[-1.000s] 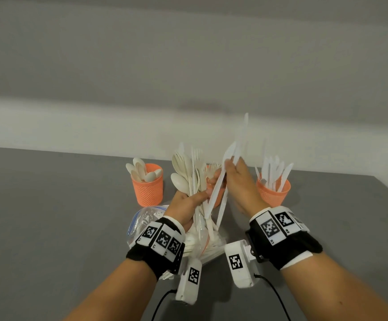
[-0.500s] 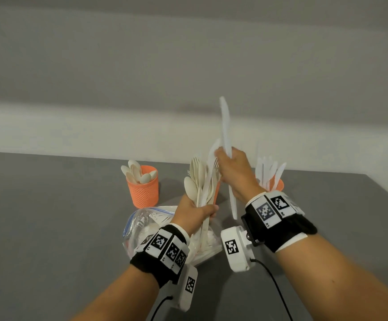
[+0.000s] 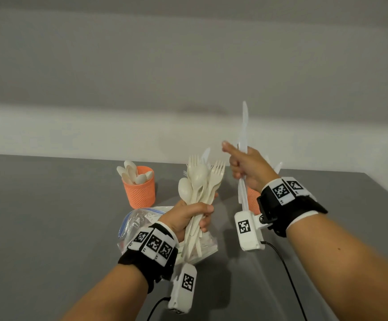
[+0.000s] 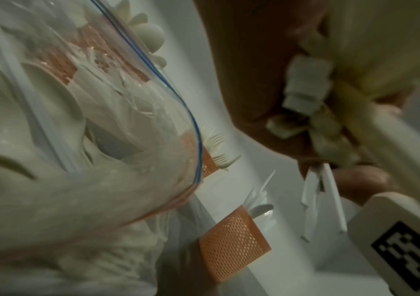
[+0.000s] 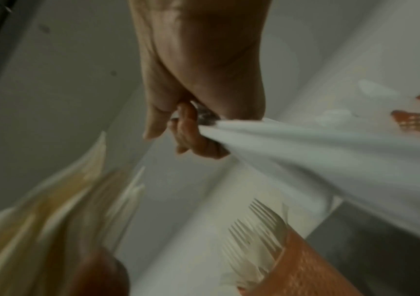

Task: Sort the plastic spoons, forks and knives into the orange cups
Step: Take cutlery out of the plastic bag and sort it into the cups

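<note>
**Cutlery in both hands above the table**

On the grey table (image 3: 49, 228), a clear bag (image 3: 137, 218) lies at 6 o'clock of the spoon cup (image 3: 139, 190). The left hand (image 3: 186, 220) grips a bunch of spoons and forks (image 3: 200, 188). At its 2 o'clock, the right hand (image 3: 248, 167) clasps upright white knives (image 3: 244, 128), with another orange cup (image 3: 253, 200) partly hidden behind them.

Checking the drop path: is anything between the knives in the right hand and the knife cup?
Nothing visible. The knives in the right hand hang right by the knife cup; the left hand holds its bundle off to the side.
</note>
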Tool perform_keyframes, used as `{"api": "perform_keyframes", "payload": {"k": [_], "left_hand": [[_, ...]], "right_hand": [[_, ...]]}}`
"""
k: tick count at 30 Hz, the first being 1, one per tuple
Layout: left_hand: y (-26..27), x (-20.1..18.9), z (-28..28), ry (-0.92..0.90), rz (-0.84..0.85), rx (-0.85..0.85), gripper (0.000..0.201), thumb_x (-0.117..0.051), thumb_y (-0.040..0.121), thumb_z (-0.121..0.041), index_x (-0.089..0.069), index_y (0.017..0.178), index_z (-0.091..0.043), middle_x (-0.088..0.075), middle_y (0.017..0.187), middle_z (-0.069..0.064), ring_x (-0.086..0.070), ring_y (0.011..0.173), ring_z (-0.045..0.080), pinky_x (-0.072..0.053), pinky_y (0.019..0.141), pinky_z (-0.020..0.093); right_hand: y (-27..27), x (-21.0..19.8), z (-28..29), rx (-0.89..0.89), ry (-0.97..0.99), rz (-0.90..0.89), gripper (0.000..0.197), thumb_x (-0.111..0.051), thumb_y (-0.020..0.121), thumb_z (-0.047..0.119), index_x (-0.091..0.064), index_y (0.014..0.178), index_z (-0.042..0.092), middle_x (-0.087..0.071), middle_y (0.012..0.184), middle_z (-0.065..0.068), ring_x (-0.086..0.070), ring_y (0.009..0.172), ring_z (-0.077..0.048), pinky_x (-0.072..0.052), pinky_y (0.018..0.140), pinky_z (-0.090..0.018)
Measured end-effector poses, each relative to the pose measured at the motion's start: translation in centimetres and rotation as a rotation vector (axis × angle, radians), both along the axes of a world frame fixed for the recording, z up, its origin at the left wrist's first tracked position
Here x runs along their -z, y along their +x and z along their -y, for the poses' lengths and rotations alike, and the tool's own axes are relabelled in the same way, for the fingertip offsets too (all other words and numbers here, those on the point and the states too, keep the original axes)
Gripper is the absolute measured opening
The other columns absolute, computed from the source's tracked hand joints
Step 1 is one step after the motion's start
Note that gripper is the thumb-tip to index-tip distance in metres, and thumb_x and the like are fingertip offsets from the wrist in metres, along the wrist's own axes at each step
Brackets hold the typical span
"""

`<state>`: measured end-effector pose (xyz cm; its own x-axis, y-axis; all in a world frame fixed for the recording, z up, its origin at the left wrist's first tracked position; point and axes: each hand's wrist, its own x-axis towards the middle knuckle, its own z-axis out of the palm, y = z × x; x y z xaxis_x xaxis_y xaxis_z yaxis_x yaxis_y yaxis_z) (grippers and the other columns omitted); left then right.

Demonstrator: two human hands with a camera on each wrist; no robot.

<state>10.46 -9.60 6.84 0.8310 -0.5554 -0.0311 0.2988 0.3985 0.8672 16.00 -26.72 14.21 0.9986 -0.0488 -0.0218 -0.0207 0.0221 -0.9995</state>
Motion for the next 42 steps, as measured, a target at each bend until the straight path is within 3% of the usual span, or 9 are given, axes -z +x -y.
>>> {"api": "perform_keyframes", "payload": {"k": [5, 8, 11, 16, 21, 28, 34, 37, 42], "left_hand": [[0.0, 0.2, 0.8, 0.131, 0.064, 0.049, 0.042, -0.067, 0.063, -0.01, -0.055, 0.102, -0.005, -0.041, 0.073, 0.013, -0.045, 0.039, 0.012, -0.043, 0.043, 0.023], [0.2, 0.5, 1.0, 0.181, 0.074, 0.053, 0.052, -0.071, 0.061, -0.014, -0.051, 0.108, -0.003, -0.042, 0.068, 0.012, -0.047, 0.041, 0.014, -0.044, 0.045, 0.025], [0.3, 0.9, 1.0, 0.177, 0.084, 0.055, 0.057, -0.07, 0.061, -0.015, -0.048, 0.112, -0.002, -0.046, 0.059, 0.009, -0.048, 0.042, 0.012, -0.045, 0.046, 0.024], [0.5, 1.0, 1.5, 0.143, 0.07, 0.054, 0.056, -0.069, 0.06, -0.014, -0.047, 0.11, -0.003, -0.043, 0.057, 0.007, -0.045, 0.041, 0.012, -0.044, 0.045, 0.024], [1.2, 1.2, 1.9, 0.177, 0.055, 0.004, 0.034, -0.066, 0.066, -0.011, -0.05, 0.095, -0.004, -0.041, 0.06, 0.01, -0.044, 0.041, 0.014, -0.043, 0.043, 0.024], [1.9, 0.8, 2.8, 0.167, 0.027, -0.112, 0.017, -0.064, 0.069, -0.01, -0.058, 0.085, -0.013, -0.048, 0.046, 0.001, -0.046, 0.039, 0.012, -0.043, 0.043, 0.022], [2.4, 0.4, 3.5, 0.128, 0.069, -0.112, 0.025, -0.065, 0.07, -0.009, -0.06, 0.094, -0.016, -0.049, 0.055, 0.001, -0.046, 0.042, 0.011, -0.044, 0.043, 0.022], [2.6, 0.3, 3.5, 0.12, 0.069, -0.125, 0.026, -0.065, 0.07, -0.009, -0.06, 0.094, -0.015, -0.049, 0.056, 0.002, -0.046, 0.042, 0.011, -0.045, 0.044, 0.023], [3.1, 0.4, 3.0, 0.123, 0.056, -0.137, 0.028, -0.065, 0.07, -0.009, -0.06, 0.096, -0.013, -0.051, 0.052, 0.0, -0.047, 0.042, 0.01, -0.046, 0.044, 0.022]], "right_hand": [[-0.2, 0.7, -0.6, -0.223, -0.017, -0.086, 0.021, -0.068, 0.082, 0.026, -0.065, 0.071, 0.008, -0.051, 0.045, 0.002, -0.043, 0.039, -0.009, -0.034, 0.043, -0.021], [0.0, 0.0, -0.5, -0.176, -0.044, -0.03, 0.007, -0.07, 0.08, 0.015, -0.068, 0.074, 0.011, -0.059, 0.051, 0.002, -0.055, 0.048, -0.01, -0.048, 0.051, -0.021], [0.5, -1.3, 0.7, -0.054, -0.025, 0.05, 0.011, -0.07, 0.081, 0.019, -0.066, 0.078, 0.009, -0.044, 0.045, 0.006, -0.035, 0.036, -0.005, -0.034, 0.038, -0.017], [0.3, -1.5, 1.7, -0.1, -0.079, 0.054, 0.016, -0.069, 0.082, 0.02, -0.06, 0.083, 0.007, -0.057, 0.056, 0.004, -0.038, 0.039, -0.005, -0.032, 0.037, -0.017], [0.7, -3.1, 4.9, 0.322, 0.019, 0.266, 0.018, -0.066, 0.083, 0.012, -0.055, 0.07, 0.011, -0.052, 0.059, -0.003, -0.036, 0.037, -0.006, -0.03, 0.036, -0.018], [2.2, -3.9, 10.8, 0.551, -0.651, 0.43, 0.035, -0.062, 0.082, 0.013, -0.038, 0.057, 0.016, -0.037, 0.055, 0.004, -0.034, 0.049, -0.011, -0.026, 0.042, -0.011], [3.4, 1.9, 10.2, 0.466, -0.75, 0.367, 0.022, -0.065, 0.085, 0.02, -0.065, 0.094, 0.0, -0.062, 0.079, -0.005, -0.058, 0.072, -0.021, -0.045, 0.061, -0.026], [3.9, 3.7, 10.0, 0.378, -0.729, 0.287, 0.033, -0.069, 0.082, 0.026, -0.065, 0.102, 0.0, -0.064, 0.089, -0.006, -0.06, 0.082, -0.021, -0.052, 0.076, -0.034], [5.4, 0.4, 10.7, 0.538, -0.326, 0.377, 0.03, -0.066, 0.084, 0.032, -0.058, 0.076, 0.003, -0.055, 0.064, -0.006, -0.05, 0.057, -0.016, -0.046, 0.057, -0.032]]}}
